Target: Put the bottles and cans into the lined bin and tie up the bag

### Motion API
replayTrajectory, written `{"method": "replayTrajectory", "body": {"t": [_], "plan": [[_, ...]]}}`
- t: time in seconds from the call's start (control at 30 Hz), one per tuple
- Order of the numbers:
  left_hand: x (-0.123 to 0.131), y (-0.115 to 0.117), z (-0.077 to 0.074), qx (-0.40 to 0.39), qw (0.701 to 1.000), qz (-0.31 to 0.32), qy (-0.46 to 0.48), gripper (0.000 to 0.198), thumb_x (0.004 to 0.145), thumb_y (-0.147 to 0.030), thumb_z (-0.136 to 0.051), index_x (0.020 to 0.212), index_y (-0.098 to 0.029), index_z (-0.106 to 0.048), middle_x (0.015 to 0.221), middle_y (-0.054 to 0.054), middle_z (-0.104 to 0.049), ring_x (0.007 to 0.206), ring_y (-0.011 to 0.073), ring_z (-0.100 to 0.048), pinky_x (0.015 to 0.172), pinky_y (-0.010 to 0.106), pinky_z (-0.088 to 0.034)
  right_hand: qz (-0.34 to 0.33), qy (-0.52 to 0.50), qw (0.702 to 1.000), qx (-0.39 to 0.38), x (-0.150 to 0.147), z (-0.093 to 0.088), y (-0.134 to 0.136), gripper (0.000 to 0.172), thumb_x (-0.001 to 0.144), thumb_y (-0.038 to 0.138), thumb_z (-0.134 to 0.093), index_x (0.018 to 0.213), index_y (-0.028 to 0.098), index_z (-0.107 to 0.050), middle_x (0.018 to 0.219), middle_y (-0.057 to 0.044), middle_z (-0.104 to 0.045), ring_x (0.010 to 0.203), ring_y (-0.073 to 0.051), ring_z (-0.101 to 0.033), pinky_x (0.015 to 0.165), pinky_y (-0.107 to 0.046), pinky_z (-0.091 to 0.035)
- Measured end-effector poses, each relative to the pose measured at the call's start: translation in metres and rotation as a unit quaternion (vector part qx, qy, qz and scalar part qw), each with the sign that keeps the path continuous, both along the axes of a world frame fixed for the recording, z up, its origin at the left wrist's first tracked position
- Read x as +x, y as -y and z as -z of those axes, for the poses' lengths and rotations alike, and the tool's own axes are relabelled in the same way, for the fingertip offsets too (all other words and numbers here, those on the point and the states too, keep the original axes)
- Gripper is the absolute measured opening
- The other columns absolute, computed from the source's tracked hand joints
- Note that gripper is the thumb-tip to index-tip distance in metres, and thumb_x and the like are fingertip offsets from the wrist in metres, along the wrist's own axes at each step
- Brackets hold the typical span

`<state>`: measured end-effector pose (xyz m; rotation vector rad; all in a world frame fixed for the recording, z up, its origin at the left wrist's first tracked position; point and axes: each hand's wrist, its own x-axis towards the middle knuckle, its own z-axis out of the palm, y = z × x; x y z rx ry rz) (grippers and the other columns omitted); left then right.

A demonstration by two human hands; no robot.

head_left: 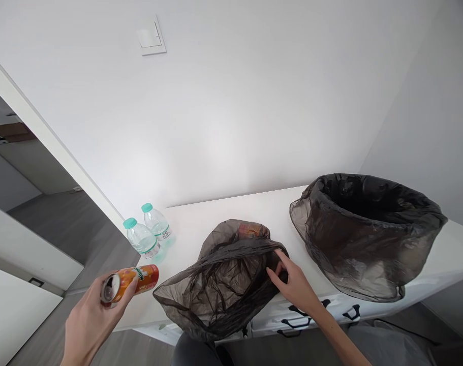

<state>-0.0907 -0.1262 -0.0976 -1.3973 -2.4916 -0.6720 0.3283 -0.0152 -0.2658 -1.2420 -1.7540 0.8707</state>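
Note:
An orange and red drink can (147,278) lies tilted on its side in my left hand (96,315), its opened top facing me, just left of the bag. My right hand (290,279) grips the rim of a thin black garbage bag (216,290) at its right side, with thumb and fingers around the edge. The bag's mouth gapes toward me. Through its far side shows something reddish-orange (252,230), partly veiled by the plastic. Two clear plastic bottles with teal caps, a nearer bottle (142,239) and a farther bottle (157,222), stand upright beyond the can.
A bin lined with a black bag (372,239) stands at the right of the white cabinet top (280,208). Drawers with dark handles (296,323) are below the front edge. A white wall with a light switch (152,36) rises behind; a doorway opens at left.

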Motion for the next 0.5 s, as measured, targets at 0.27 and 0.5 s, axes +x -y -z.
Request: {"method": "replayTrajectory", "body": {"t": [0.27,0.5], "plan": [[-0.005,-0.034,-0.001,-0.077,0.996,-0.030,0.026,0.061,0.081,-0.078,-0.058,0.105,-0.023,-0.064,0.101,0.010,-0.077,0.093,0.0358,-0.072,0.062,0.034,-0.048,-0.006,-0.004,1.000,-0.012,0.001,0.003,-0.002,0.076,0.103,0.059,-0.048,0.163,0.015,-0.034,0.082,-0.005,-0.064,0.065,-0.021,-0.058,0.056,-0.031,-0.047],[-0.013,-0.044,0.004,-0.065,0.997,0.001,0.029,0.064,0.078,-0.085,-0.057,0.094,-0.023,-0.063,0.087,0.007,-0.075,0.083,0.0360,-0.072,0.058,0.033,-0.045,0.009,0.006,1.000,0.015,0.000,0.002,-0.002,0.073,0.102,0.057,-0.049,0.160,0.013,-0.041,0.080,-0.005,-0.064,0.070,-0.022,-0.060,0.062,-0.032,-0.049]]}}
